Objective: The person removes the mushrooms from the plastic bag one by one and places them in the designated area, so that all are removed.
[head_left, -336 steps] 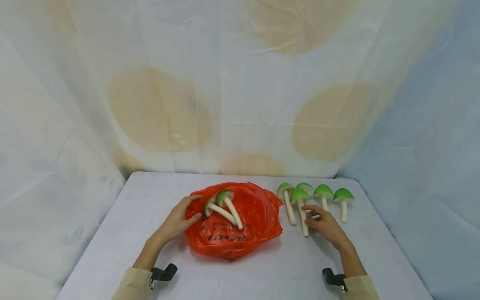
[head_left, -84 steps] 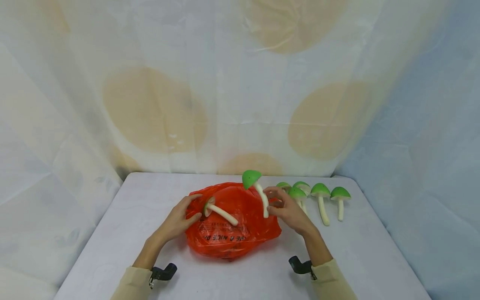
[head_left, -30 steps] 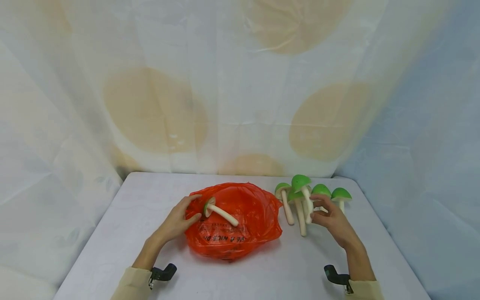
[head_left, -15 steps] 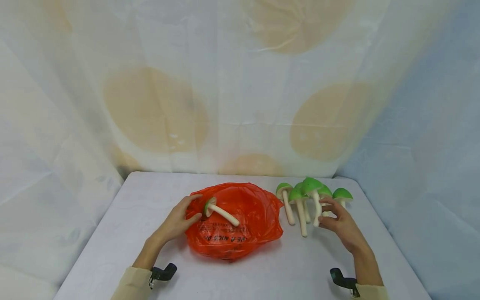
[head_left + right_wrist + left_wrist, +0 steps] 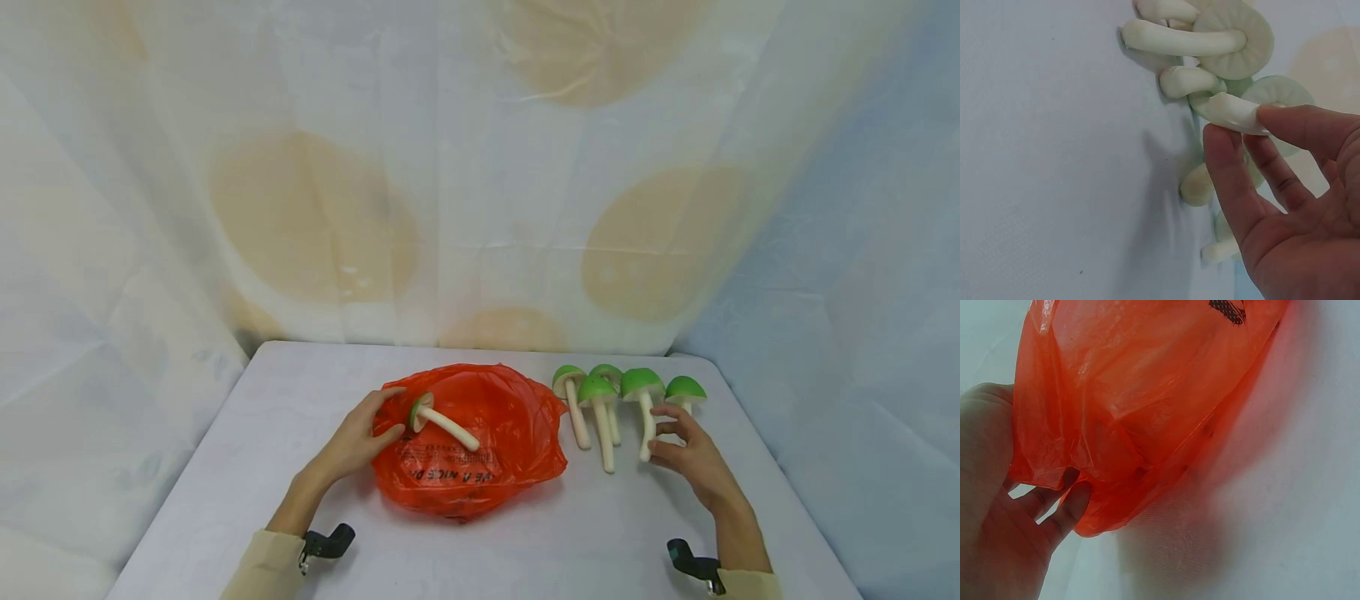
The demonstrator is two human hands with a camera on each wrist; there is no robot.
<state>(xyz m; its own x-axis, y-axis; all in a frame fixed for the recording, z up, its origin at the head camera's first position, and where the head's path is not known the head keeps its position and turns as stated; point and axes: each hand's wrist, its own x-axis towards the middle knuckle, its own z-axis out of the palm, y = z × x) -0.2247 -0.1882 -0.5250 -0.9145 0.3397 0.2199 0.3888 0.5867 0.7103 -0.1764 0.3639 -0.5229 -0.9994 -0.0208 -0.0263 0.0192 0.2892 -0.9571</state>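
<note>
My left hand [image 5: 363,437] holds the left edge of a crumpled red plastic bag [image 5: 517,425], with thumb and fingers spread along it. In the left wrist view the bag [image 5: 1135,394] hangs between thumb and fingers. A green-capped toy mushroom [image 5: 446,427] with a white stem lies on the bag, cap towards my left hand. On the right, my right hand [image 5: 697,458] pinches the stem of another green-capped mushroom [image 5: 642,382] between thumb and fingertips. The right wrist view shows that stem [image 5: 1235,112] low among the others, its cap partly hidden by my thumb.
Several more green-capped mushrooms lie near the table's back right, including a front mushroom [image 5: 597,390], a left one [image 5: 568,375] and a far right mushroom [image 5: 686,388] partly behind my right hand. A pale curtain [image 5: 510,208] rises behind the white table [image 5: 315,371].
One of two mushrooms on the bag was lifted off by my right hand, carried right to the other mushrooms, and lowered among them. My left hand has stayed at the bag's edge.
</note>
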